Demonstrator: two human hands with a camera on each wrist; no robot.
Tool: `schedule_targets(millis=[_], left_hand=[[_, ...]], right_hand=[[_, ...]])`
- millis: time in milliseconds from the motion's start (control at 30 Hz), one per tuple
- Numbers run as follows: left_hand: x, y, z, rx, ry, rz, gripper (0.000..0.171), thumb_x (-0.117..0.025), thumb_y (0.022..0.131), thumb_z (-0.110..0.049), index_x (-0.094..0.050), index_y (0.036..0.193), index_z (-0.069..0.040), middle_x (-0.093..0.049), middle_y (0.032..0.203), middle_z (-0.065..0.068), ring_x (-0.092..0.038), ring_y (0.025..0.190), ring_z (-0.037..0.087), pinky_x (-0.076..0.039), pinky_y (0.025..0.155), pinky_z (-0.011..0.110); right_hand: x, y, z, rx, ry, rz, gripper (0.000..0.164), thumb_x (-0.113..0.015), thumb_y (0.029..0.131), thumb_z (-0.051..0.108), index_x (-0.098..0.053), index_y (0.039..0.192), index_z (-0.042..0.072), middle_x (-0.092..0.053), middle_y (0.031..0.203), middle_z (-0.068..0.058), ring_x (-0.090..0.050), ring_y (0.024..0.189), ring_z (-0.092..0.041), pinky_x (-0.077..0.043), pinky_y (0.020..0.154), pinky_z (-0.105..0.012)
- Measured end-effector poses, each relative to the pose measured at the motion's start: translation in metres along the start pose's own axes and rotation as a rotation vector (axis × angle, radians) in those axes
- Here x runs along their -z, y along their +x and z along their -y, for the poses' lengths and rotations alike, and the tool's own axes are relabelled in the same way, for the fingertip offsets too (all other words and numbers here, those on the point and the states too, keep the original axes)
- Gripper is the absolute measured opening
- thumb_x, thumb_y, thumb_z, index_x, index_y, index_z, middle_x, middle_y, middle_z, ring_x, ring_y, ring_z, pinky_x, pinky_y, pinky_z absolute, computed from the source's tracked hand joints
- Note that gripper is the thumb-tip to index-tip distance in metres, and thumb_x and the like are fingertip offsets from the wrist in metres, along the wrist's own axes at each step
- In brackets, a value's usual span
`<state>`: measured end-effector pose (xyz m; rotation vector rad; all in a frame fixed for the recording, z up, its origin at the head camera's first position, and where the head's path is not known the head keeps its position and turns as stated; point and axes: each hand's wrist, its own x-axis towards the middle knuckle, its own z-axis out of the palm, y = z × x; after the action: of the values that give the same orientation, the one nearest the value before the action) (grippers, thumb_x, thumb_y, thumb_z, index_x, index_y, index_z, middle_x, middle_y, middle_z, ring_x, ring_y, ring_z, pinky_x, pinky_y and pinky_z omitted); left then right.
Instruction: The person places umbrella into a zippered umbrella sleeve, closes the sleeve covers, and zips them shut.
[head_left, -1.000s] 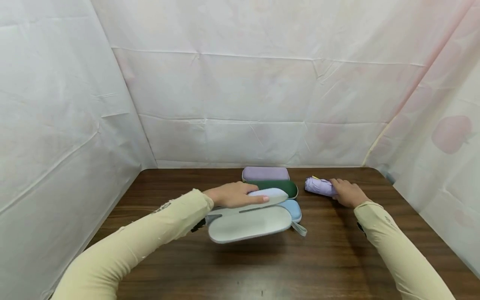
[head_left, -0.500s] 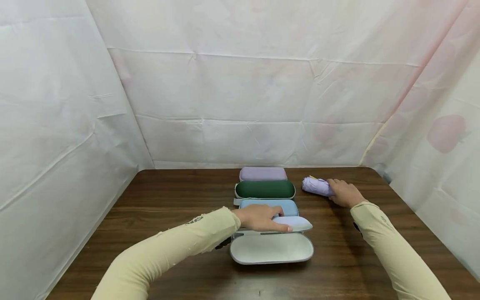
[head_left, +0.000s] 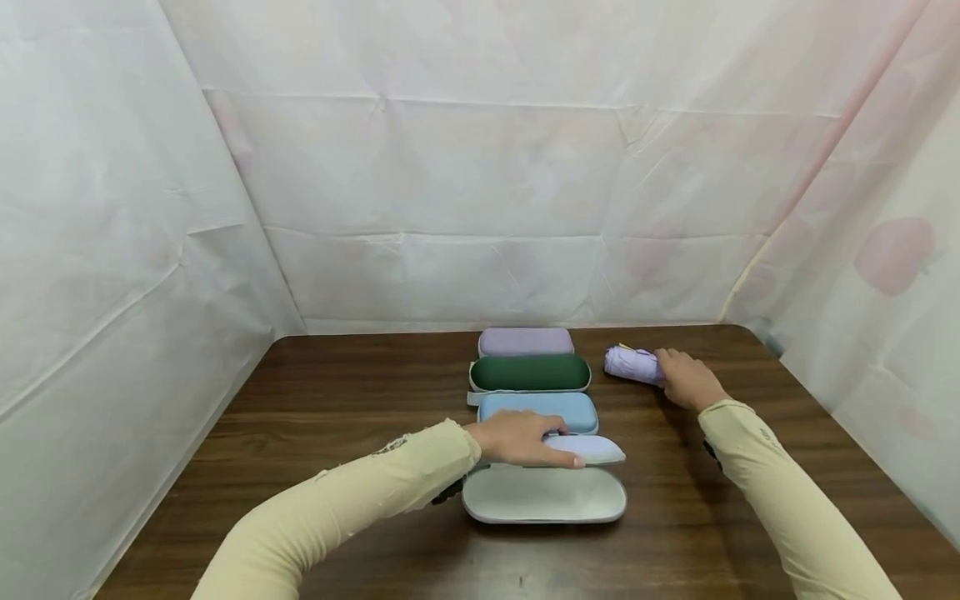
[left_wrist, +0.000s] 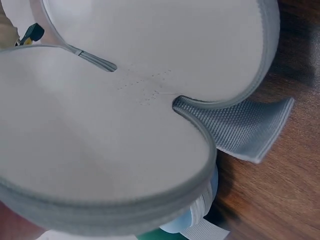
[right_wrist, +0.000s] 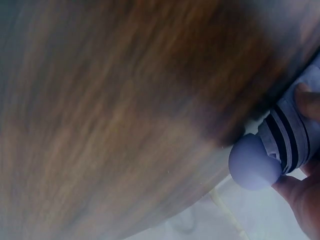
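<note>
My left hand grips the raised, pale lavender lid of an unfolded zip case, its thumb along the lid's edge. The lower shell lies on the table, pale lining upward. In the left wrist view the two lined halves of the case spread from their hinge, and a grey strap sticks out. Over at the right, my right hand holds a rolled lavender folding umbrella lying on the table. Its rounded end and dark-striped band show in the right wrist view.
Behind the unfolded case, a blue case, a green case and a purple case lie in a row towards the back. Pale sheeting rises along the rear edge and both sides of the brown wooden table.
My left hand has brought the unfolded case nearer and to the right, down in front of the blue case, then stayed almost still. My right hand keeps its hold on the umbrella.
</note>
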<state>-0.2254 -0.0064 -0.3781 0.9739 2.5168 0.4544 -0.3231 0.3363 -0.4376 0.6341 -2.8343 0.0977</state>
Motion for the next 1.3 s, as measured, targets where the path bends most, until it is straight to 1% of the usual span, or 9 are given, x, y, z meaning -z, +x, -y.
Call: schedule_targets(millis=[133, 300, 400, 600, 667, 767, 900, 1033, 1300], left_hand=[[0.003, 0.002, -0.002, -0.001, -0.003, 0.004, 0.063, -0.049, 0.083, -0.071, -0.055, 0.128, -0.026, -0.062, 0.105, -0.009, -0.054, 0.083, 0.003, -0.045, 0.066, 0.027], [0.004, 0.001, -0.002, -0.009, -0.002, 0.010, 0.063, -0.049, 0.084, -0.070, -0.055, 0.128, -0.025, -0.062, 0.108, -0.010, -0.055, 0.086, 0.002, -0.045, 0.069, 0.027], [0.004, -0.001, -0.001, -0.009, -0.003, 0.020, 0.063, -0.048, 0.085, -0.070, -0.055, 0.129, -0.025, -0.062, 0.110, -0.010, -0.055, 0.088, 0.002, -0.045, 0.072, 0.027], [0.006, -0.003, 0.001, 0.001, -0.001, 0.033, 0.067, -0.046, 0.086, -0.070, -0.054, 0.132, -0.022, -0.060, 0.120, -0.008, -0.056, 0.099, 0.004, -0.045, 0.079, 0.030], [0.006, -0.003, 0.001, 0.005, 0.002, 0.036, 0.068, -0.045, 0.086, -0.070, -0.054, 0.133, -0.022, -0.060, 0.122, -0.007, -0.055, 0.100, 0.005, -0.045, 0.081, 0.030], [0.005, -0.002, 0.002, 0.010, 0.004, 0.037, 0.067, -0.044, 0.087, -0.070, -0.054, 0.133, -0.021, -0.060, 0.121, -0.006, -0.056, 0.100, 0.005, -0.045, 0.080, 0.030], [0.003, 0.000, 0.002, 0.009, 0.008, 0.037, 0.064, -0.045, 0.087, -0.069, -0.055, 0.131, -0.022, -0.061, 0.118, -0.007, -0.056, 0.096, 0.005, -0.046, 0.076, 0.030], [0.000, 0.001, 0.001, 0.010, 0.016, 0.040, 0.065, -0.044, 0.088, -0.068, -0.054, 0.133, -0.022, -0.060, 0.120, -0.007, -0.056, 0.099, 0.006, -0.046, 0.078, 0.031], [-0.002, 0.001, -0.002, 0.009, -0.004, 0.038, 0.068, -0.043, 0.088, -0.069, -0.053, 0.135, -0.022, -0.058, 0.125, -0.007, -0.056, 0.106, 0.007, -0.046, 0.082, 0.032]], right_hand=[[0.003, -0.002, 0.000, -0.002, 0.024, -0.055, 0.040, -0.072, 0.071, -0.006, -0.052, 0.105, -0.011, -0.057, 0.091, -0.027, -0.057, 0.085, -0.046, -0.044, 0.067, -0.058], [0.006, -0.005, 0.003, 0.061, 0.048, -0.106, 0.038, -0.072, 0.067, -0.008, -0.052, 0.099, -0.009, -0.057, 0.086, -0.024, -0.057, 0.079, -0.044, -0.044, 0.063, -0.056], [0.010, -0.008, 0.009, 0.085, 0.063, -0.089, 0.036, -0.072, 0.069, -0.006, -0.052, 0.099, -0.008, -0.057, 0.086, -0.022, -0.057, 0.080, -0.042, -0.045, 0.065, -0.055], [0.024, -0.015, 0.023, 0.094, 0.053, 0.007, 0.036, -0.071, 0.076, -0.003, -0.052, 0.106, -0.007, -0.058, 0.095, -0.022, -0.058, 0.087, -0.041, -0.046, 0.071, -0.054], [0.030, -0.018, 0.028, 0.114, 0.047, 0.008, 0.037, -0.072, 0.076, -0.004, -0.053, 0.107, -0.006, -0.058, 0.096, -0.021, -0.059, 0.087, -0.041, -0.047, 0.071, -0.054], [0.037, -0.024, 0.034, 0.161, 0.041, -0.025, 0.038, -0.072, 0.075, -0.005, -0.053, 0.108, -0.006, -0.059, 0.097, -0.021, -0.060, 0.086, -0.040, -0.047, 0.072, -0.053], [0.045, -0.039, 0.046, 0.208, 0.033, -0.092, 0.039, -0.072, 0.073, -0.007, -0.054, 0.107, -0.005, -0.060, 0.094, -0.018, -0.060, 0.083, -0.036, -0.048, 0.069, -0.051], [0.053, -0.056, 0.058, 0.228, 0.035, -0.135, 0.041, -0.072, 0.071, -0.007, -0.055, 0.109, -0.004, -0.061, 0.095, -0.017, -0.061, 0.084, -0.034, -0.049, 0.067, -0.049], [0.072, -0.092, 0.070, 0.215, 0.047, -0.131, 0.049, -0.080, 0.071, 0.003, -0.055, 0.114, 0.001, -0.062, 0.098, -0.009, -0.062, 0.084, -0.026, -0.050, 0.062, -0.043]])
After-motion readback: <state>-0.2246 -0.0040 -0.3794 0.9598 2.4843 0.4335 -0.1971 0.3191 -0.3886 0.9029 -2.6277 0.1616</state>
